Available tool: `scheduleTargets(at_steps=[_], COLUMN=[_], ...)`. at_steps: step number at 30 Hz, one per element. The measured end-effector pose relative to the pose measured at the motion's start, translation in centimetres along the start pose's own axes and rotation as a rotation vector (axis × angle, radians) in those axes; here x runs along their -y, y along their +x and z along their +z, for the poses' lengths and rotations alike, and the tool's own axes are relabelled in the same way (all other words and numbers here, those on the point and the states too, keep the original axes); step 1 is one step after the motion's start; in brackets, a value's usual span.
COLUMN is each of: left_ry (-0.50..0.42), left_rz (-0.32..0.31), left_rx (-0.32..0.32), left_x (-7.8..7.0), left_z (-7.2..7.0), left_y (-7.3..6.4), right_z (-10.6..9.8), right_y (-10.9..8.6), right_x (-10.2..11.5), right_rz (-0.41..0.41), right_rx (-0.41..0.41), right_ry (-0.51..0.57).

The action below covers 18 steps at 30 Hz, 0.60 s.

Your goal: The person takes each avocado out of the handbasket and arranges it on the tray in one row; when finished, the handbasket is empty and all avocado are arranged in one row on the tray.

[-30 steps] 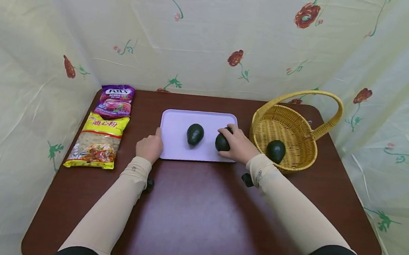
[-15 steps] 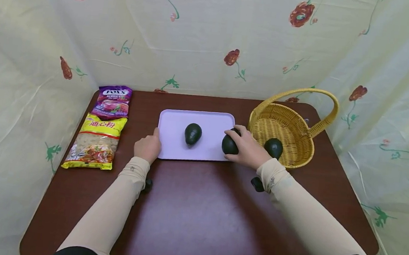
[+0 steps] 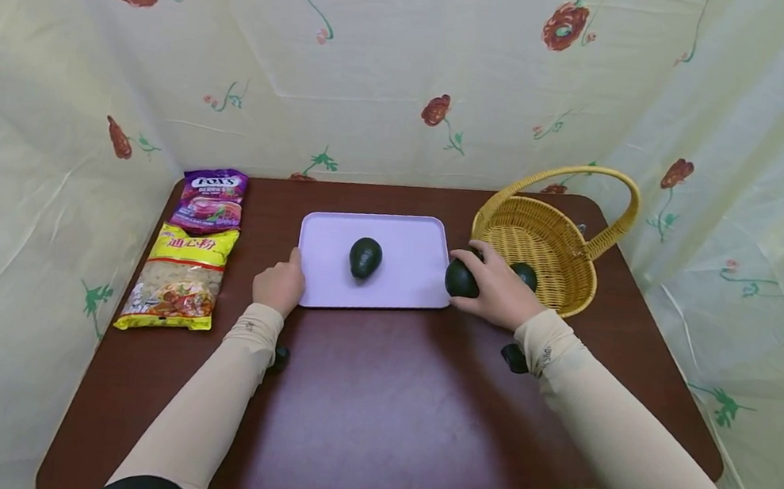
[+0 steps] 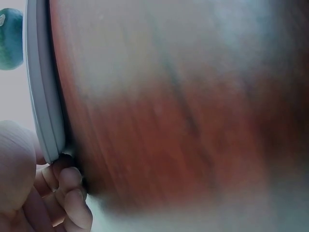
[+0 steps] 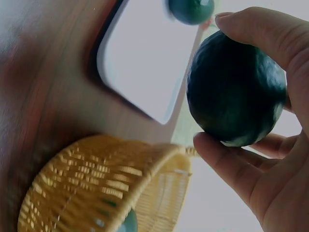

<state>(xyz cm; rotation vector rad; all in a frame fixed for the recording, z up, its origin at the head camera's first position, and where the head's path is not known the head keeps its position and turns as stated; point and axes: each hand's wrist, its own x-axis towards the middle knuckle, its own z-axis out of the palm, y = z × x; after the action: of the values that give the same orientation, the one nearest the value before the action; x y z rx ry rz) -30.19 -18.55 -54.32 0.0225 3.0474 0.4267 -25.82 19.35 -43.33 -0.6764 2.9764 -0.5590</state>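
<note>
My right hand (image 3: 502, 292) grips a dark green avocado (image 3: 462, 279) between thumb and fingers, above the right edge of the lilac tray (image 3: 410, 278). In the right wrist view the held avocado (image 5: 236, 89) is off the table, with the basket's rim below it. A second avocado (image 3: 365, 258) lies on the tray. Another avocado (image 3: 525, 275) is in the yellow wicker basket (image 3: 566, 255), partly hidden by my right hand. At the tray's left edge, my left hand (image 3: 278, 287) pinches the rim; its curled fingers (image 4: 72, 193) show in the left wrist view.
On the table's left side lie a purple FOX'S bag (image 3: 210, 200) and a yellow-and-clear food bag (image 3: 179, 278). The basket's tall handle (image 3: 572, 170) arches over it at the back right. A flower-patterned curtain (image 3: 383, 60) stands behind the brown table (image 3: 375, 402).
My right hand has carried the avocado rightward, from over the tray to its right edge near the basket. The left hand stays at the tray's left edge. The head view has shifted slightly.
</note>
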Motion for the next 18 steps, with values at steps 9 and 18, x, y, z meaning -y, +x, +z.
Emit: scheduleTargets(at_steps=[9,18], left_ry=[0.003,0.003], left_rz=[-0.005,0.002], left_rx=[-0.009,-0.013], left_x=[0.0,0.1], left_z=[-0.1,0.1], left_y=[0.0,0.0], right_z=[-1.4,-3.2], right_y=[-1.5,-2.2], right_x=[-1.9,-3.7], right_rz=[-0.015,0.026], right_rx=[-0.051,-0.077], right_ry=[-0.004,-0.031])
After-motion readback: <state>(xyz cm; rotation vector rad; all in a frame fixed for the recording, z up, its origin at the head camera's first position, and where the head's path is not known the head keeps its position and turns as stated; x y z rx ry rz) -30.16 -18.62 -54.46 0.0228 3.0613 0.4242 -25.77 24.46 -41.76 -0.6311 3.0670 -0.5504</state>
